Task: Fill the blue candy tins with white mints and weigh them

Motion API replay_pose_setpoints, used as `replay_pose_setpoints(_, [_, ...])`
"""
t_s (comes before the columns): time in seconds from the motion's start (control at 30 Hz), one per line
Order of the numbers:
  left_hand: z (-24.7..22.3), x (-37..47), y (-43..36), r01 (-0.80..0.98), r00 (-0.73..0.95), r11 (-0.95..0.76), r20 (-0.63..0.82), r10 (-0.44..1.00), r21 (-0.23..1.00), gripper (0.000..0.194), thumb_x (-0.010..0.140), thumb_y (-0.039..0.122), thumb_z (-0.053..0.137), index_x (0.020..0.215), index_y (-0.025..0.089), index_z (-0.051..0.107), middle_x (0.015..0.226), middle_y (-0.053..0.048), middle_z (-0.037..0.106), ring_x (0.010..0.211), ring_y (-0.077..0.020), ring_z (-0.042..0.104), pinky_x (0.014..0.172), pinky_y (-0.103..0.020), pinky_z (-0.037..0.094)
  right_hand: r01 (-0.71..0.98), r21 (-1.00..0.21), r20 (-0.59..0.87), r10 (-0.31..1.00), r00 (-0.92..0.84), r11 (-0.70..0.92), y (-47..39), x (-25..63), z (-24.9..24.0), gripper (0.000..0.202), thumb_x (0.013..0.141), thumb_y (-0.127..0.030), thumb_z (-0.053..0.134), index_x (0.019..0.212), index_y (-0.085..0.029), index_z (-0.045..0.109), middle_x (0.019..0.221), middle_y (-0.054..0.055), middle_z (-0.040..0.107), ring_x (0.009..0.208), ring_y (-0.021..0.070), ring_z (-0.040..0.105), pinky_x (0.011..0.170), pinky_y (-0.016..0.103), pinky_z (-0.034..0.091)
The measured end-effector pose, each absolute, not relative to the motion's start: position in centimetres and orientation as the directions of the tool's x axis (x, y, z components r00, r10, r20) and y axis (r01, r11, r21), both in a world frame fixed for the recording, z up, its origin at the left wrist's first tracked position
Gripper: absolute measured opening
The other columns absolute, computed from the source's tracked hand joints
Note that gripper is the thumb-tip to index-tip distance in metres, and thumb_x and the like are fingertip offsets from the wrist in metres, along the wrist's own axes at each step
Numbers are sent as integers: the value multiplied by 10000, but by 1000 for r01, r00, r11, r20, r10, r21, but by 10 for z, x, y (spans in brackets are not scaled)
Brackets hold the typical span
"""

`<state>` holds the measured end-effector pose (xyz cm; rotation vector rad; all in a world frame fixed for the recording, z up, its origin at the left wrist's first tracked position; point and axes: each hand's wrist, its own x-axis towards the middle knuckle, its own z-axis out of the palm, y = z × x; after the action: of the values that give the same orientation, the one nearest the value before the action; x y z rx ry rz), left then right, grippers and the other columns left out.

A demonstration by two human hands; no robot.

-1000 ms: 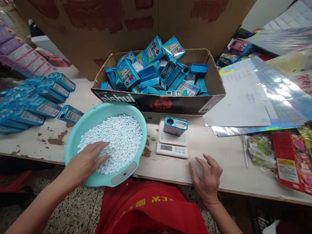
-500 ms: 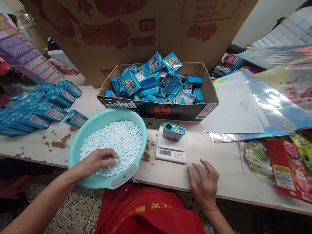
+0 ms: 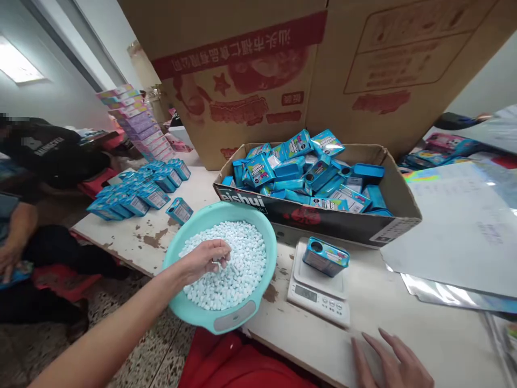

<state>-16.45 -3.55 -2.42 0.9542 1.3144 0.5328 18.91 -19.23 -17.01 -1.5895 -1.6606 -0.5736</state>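
My left hand [image 3: 208,260] is over the small white candies [image 3: 238,269] in a turquoise basin [image 3: 270,231], its fingers curled together; what they hold is too small to make out. A blue tin [image 3: 325,255] with a round opening lies on the white digital scale [image 3: 319,307], right of the basin. My right hand [image 3: 391,361] rests near the table's front edge, right of the scale, fingers spread and holding nothing. The bottom frame edge cuts it off.
Behind the scale, an open carton [image 3: 323,215] holds several blue tins. More tins [image 3: 141,188] stand in rows at the left, one apart [image 3: 180,210]. Papers [image 3: 456,226] lie at the right. A seated person [image 3: 52,156] is at far left.
The view has swung left and up, so the table's things appear farther right and the seated person shows. My left hand has lifted slightly, fingers drawn together.
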Motion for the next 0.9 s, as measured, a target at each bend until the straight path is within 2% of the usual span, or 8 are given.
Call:
replay_pose_setpoints(0.1, [-25,-170,-36,374,227,533,-633,740,759,293,643,380,703,706,133,559,646,-10,553,504,-77,451,461,-213,281,980,-176,751,656,76,89,-193,183,-160,189,859,-309,611,941,-141,631,1004,150,643,984,315,598,806,444,473])
replay_pose_setpoints(0.23, [-18,-159,-25,491,275,409,-583,765,769,254,657,365,669,746,147,574,642,8,548,520,-88,444,485,-224,294,979,-189,720,689,89,72,-194,179,-154,202,888,-324,566,944,-136,614,1014,148,630,1007,306,582,826,447,474])
replay_pose_setpoints(0.33, [-2,-127,-10,582,363,239,-511,779,777,209,687,343,640,765,152,608,656,8,556,589,-109,471,552,-235,351,974,-214,708,699,103,73,-193,179,-154,205,900,-330,544,949,-141,608,1023,142,621,1025,301,567,842,450,471])
replay_pose_setpoints(0.47, [21,-59,9,632,562,-100,-366,741,769,158,735,249,558,821,158,654,725,-10,607,658,-136,515,587,-250,374,973,-221,711,694,112,70,-193,179,-153,196,900,-313,544,954,-135,605,1018,145,616,1031,295,555,845,452,472])
replay_pose_setpoints(0.57, [26,-10,18,642,665,-370,-249,704,672,163,731,147,537,821,156,673,794,-28,646,721,-151,555,643,-259,400,972,-225,715,689,120,65,-193,179,-153,184,899,-300,544,961,-137,601,1008,140,616,1022,292,554,838,452,475])
replay_pose_setpoints(0.67, [19,20,24,670,707,-564,-184,683,484,187,739,84,518,794,155,682,849,-52,649,798,-172,576,712,-276,412,967,-246,702,700,131,66,-193,178,-152,163,902,-284,538,971,-147,594,1004,128,618,1008,282,556,832,446,480])
replay_pose_setpoints(0.77, [11,31,26,675,731,-660,-174,660,331,225,744,54,494,814,156,681,885,-71,625,846,-188,576,721,-282,408,962,-266,696,704,141,70,-193,179,-153,140,900,-266,542,969,-154,591,1003,121,620,1002,275,556,834,444,482])
replay_pose_setpoints(0.9, [5,29,26,654,751,-692,-149,643,306,258,750,63,472,885,171,664,916,-66,588,853,-187,562,692,-275,404,961,-268,688,712,139,72,-193,180,-154,137,890,-248,558,977,-147,591,1006,127,619,1015,278,552,839,444,485])
